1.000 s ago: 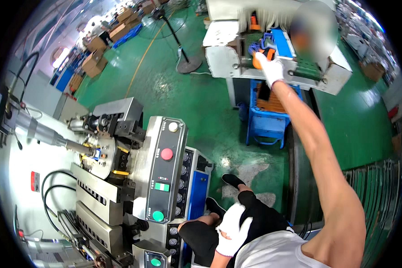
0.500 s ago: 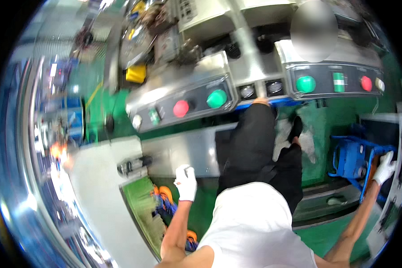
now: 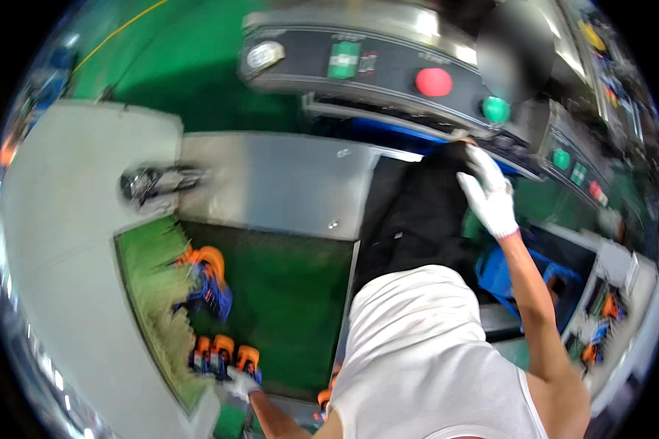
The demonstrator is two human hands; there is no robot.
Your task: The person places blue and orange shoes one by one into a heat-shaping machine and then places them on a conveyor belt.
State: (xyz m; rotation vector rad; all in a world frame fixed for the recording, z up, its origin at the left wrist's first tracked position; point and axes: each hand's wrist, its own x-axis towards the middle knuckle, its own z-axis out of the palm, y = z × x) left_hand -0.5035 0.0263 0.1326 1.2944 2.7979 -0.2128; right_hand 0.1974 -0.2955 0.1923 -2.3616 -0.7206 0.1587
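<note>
My left hand [image 3: 241, 382], in a white glove, is low in the picture at a row of orange-and-blue parts [image 3: 223, 351] that lie in a green-lined bin [image 3: 146, 293]. Its fingers touch the nearest part; whether they grip it is unclear. More orange-and-blue parts [image 3: 206, 282] lie further up the bin. My right hand [image 3: 490, 196], also in a white glove, is raised with its fingers apart. Its fingertips are at the lower edge of a dark control panel [image 3: 388, 69] with a red button [image 3: 433, 82] and a green button [image 3: 495, 110].
A grey metal table [image 3: 271, 183] lies between the bin and the panel, with a dark metal fitting [image 3: 150, 183] on its left end. A blue crate [image 3: 534, 282] stands at the right. Beyond it sit a second panel [image 3: 575, 168] and more orange parts [image 3: 600, 322]. The floor is green.
The view has swung round and closer to the bench. My left hand dropped to the parts in the bin. My right hand rose from the blue crate to the panel's edge.
</note>
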